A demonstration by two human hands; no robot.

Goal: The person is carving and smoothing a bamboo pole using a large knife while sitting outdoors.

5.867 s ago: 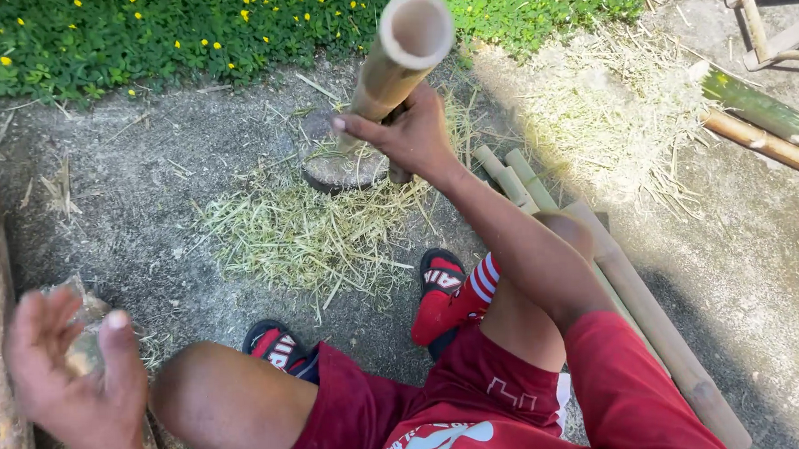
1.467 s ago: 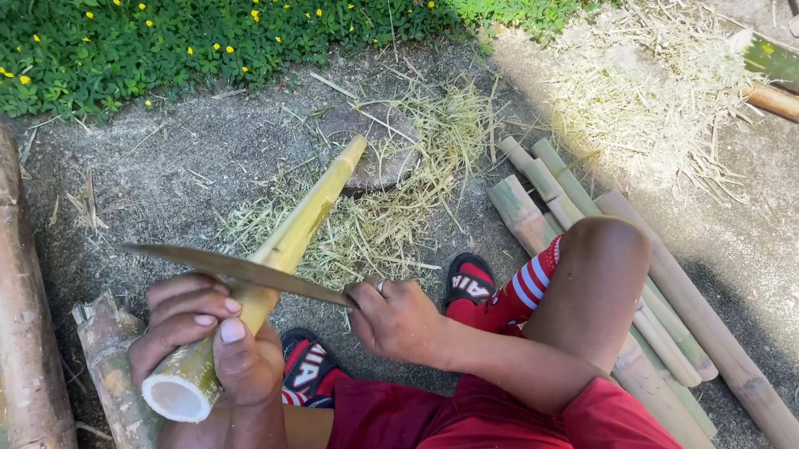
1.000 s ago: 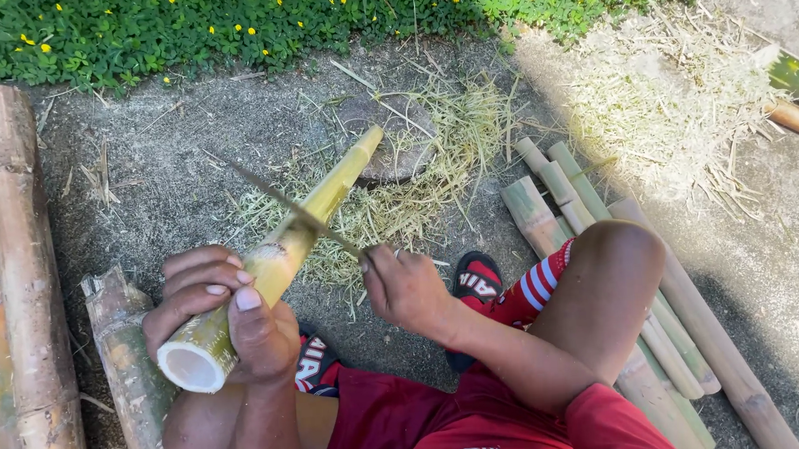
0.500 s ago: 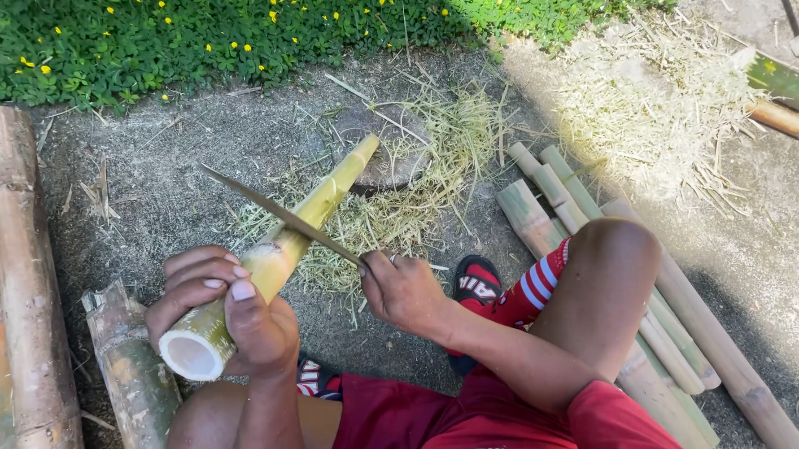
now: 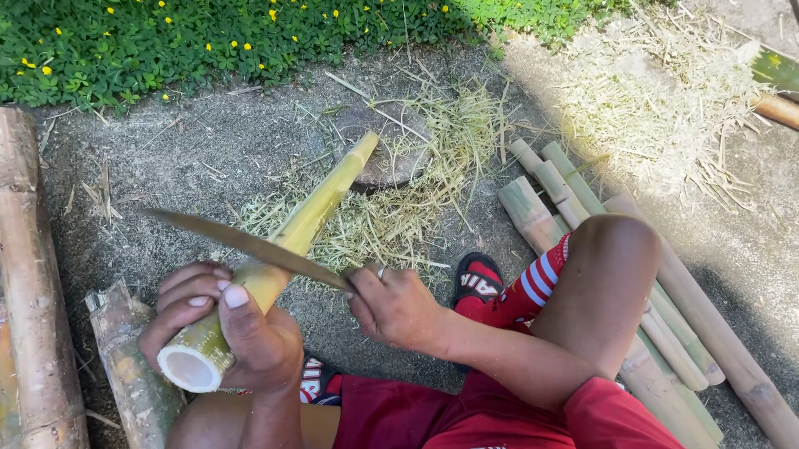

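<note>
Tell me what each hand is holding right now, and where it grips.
Left hand grips the bamboo piece near its open cut end. Right hand holds the long knife by its handle end, blade lying across the bamboo.

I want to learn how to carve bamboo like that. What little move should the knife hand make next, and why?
Probably push the long knife away down the bamboo piece toward its far tip. The right hand lays the blade across it just ahead of the left hand, which grips the hollow near end, and shavings already lie beyond.
</note>
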